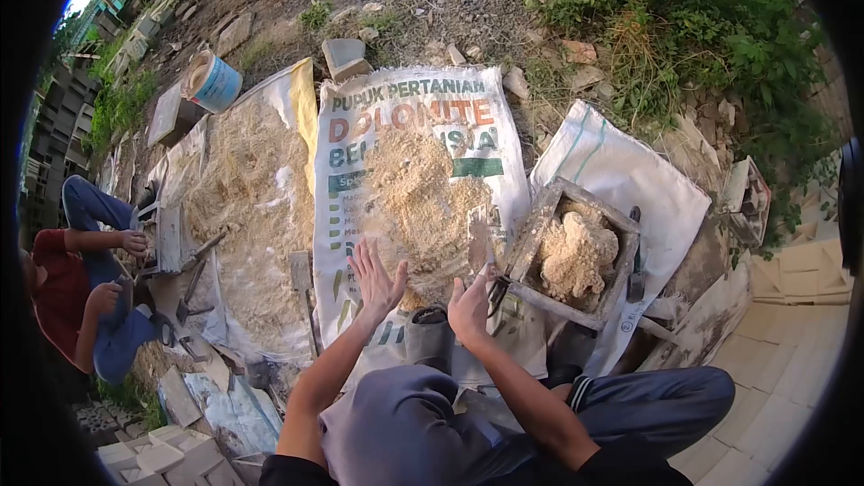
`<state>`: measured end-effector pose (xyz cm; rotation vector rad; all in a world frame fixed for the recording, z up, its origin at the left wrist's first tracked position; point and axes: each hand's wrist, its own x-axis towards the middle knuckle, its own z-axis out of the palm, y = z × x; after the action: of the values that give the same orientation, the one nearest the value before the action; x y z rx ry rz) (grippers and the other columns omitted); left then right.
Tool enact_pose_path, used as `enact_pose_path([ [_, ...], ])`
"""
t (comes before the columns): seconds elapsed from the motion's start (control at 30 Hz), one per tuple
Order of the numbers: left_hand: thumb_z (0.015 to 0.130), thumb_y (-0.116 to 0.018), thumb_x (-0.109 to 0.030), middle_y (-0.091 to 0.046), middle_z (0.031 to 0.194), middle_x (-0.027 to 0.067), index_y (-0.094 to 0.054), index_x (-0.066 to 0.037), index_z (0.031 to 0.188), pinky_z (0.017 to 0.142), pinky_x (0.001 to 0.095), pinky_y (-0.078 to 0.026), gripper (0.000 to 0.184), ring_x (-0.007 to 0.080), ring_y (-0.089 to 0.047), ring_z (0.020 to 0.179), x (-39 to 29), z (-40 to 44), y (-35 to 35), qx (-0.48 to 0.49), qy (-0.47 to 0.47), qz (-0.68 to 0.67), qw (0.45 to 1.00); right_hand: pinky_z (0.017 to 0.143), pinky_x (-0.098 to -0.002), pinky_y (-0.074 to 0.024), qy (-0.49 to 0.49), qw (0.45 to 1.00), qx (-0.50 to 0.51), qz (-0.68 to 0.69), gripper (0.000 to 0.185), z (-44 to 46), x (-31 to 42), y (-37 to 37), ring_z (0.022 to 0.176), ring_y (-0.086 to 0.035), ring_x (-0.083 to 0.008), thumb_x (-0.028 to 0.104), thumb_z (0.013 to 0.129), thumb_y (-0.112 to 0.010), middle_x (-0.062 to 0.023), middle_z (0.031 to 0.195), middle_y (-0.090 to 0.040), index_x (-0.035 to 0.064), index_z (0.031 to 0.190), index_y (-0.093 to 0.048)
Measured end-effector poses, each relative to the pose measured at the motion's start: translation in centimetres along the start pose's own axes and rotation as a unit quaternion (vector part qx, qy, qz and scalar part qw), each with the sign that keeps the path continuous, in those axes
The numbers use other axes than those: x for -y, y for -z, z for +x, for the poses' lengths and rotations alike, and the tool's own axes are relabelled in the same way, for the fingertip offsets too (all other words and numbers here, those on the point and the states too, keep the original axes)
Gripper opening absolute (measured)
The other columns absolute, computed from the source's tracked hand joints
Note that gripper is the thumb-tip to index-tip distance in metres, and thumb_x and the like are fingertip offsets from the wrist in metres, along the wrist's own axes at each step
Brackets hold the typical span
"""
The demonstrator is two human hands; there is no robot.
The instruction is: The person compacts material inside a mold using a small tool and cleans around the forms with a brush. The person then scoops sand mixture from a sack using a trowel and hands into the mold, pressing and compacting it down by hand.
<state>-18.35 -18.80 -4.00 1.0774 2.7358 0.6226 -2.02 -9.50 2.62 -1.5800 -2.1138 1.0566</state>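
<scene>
My left hand [376,283] is open, fingers spread, over the near left edge of a heap of pale, crumbly sand-like mix [416,182]. The heap lies on a printed white sack [360,117]. In my right hand [471,308] is a trowel; its mix-coated blade [478,238] points away from me, and its handle is mostly hidden by the hand. Just right of that hand stands a tilted wooden box frame [519,263] with a lumpy mound of the same mix [576,256] inside. A dark grey block-like object [429,339] sits between my forearms.
At left, another person [67,297] sits by a similar frame [169,238] and a second spread of mix [252,189]. A blue-white bucket [216,83] stands behind it. A plain white sack [661,198] lies under the box. Pale tiles [801,279] are stacked at right.
</scene>
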Motion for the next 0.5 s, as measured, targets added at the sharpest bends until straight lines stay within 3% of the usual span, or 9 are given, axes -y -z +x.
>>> enact_pose_path([
  [0.07,0.091,-0.05,-0.051,-0.015,0.151,0.0289,-0.017,0.007,0.144,0.115,0.0545,-0.005,0.086,0.0413,-0.01,0.143,1.1,-3.5,-0.2,0.05,-0.007,-0.003,0.999,0.08,-0.0513,-0.0454,-0.068,0.996,0.028,-0.04,0.038,-1.2,-2.0,-2.2,0.092,-0.058,-0.0481,0.027,0.096,-0.051,-0.0351,0.105,-0.056,-0.0094,0.105,-0.043],
  [0.1,0.091,-0.05,-0.049,-0.011,0.153,0.0277,-0.015,0.008,0.145,0.116,0.0524,-0.005,0.086,0.0404,-0.007,0.144,1.6,-4.6,-0.7,0.069,-0.013,-0.027,0.997,0.078,-0.0509,-0.0477,-0.084,0.994,0.033,-0.059,0.038,-1.4,-2.5,-2.5,0.089,-0.059,-0.0471,0.027,0.097,-0.048,-0.0317,0.095,-0.059,-0.0099,0.106,-0.044],
  [0.2,0.092,-0.049,-0.044,-0.009,0.154,0.0274,-0.014,0.008,0.145,0.117,0.05,-0.006,0.082,0.0403,-0.005,0.144,1.1,-5.4,-3.3,0.057,-0.033,-0.051,0.997,0.073,-0.0515,-0.0486,-0.104,0.987,0.088,-0.085,0.041,-1.3,-3.2,-3.3,0.084,-0.061,-0.047,0.033,0.098,-0.046,-0.0309,0.088,-0.061,-0.0077,0.103,-0.046],
  [0.23,0.095,-0.046,-0.036,-0.01,0.154,0.0256,-0.014,0.006,0.146,0.117,0.0493,-0.008,0.074,0.0396,-0.007,0.145,0.8,-5.0,-3.5,0.027,-0.049,-0.068,0.996,0.07,-0.0534,-0.0484,-0.105,0.986,0.081,-0.101,0.041,-1.5,-2.6,-3.4,0.08,-0.061,-0.0483,0.035,0.099,-0.044,-0.0315,0.081,-0.062,-0.0058,0.099,-0.048],
  [0.33,0.096,-0.043,-0.03,-0.013,0.155,0.0235,-0.015,0.004,0.147,0.117,0.0494,-0.01,0.067,0.0385,-0.01,0.145,-0.6,-3.1,-4.0,0.054,-0.056,-0.15,0.986,0.071,-0.0546,-0.0479,-0.101,0.989,0.102,-0.029,0.04,-1.5,-3.8,-4.3,0.082,-0.06,-0.0502,0.034,0.098,-0.044,-0.0343,0.081,-0.061,-0.0059,0.1,-0.049],
  [0.4,0.098,-0.039,-0.029,-0.017,0.154,0.0222,-0.017,0.003,0.147,0.117,0.0494,-0.011,0.062,0.0376,-0.013,0.144,-1.9,-1.9,-5.0,0.014,-0.068,-0.163,0.984,0.072,-0.0554,-0.0473,-0.097,0.987,0.126,-0.025,0.042,-1.2,-4.2,-4.5,0.083,-0.059,-0.052,0.034,0.098,-0.044,-0.0361,0.082,-0.06,-0.0069,0.101,-0.052],
  [0.5,0.102,-0.028,-0.028,-0.025,0.151,0.0228,-0.024,0.003,0.145,0.116,0.0458,-0.017,0.053,0.0375,-0.021,0.142,-5.0,-0.3,-5.6,-0.007,-0.011,-0.306,0.952,0.07,-0.0547,-0.0465,-0.08,0.989,0.123,-0.032,0.045,-0.6,-4.3,-4.2,0.079,-0.059,-0.0518,0.037,0.096,-0.046,-0.0336,0.079,-0.061,-0.0073,0.093,-0.056],
])
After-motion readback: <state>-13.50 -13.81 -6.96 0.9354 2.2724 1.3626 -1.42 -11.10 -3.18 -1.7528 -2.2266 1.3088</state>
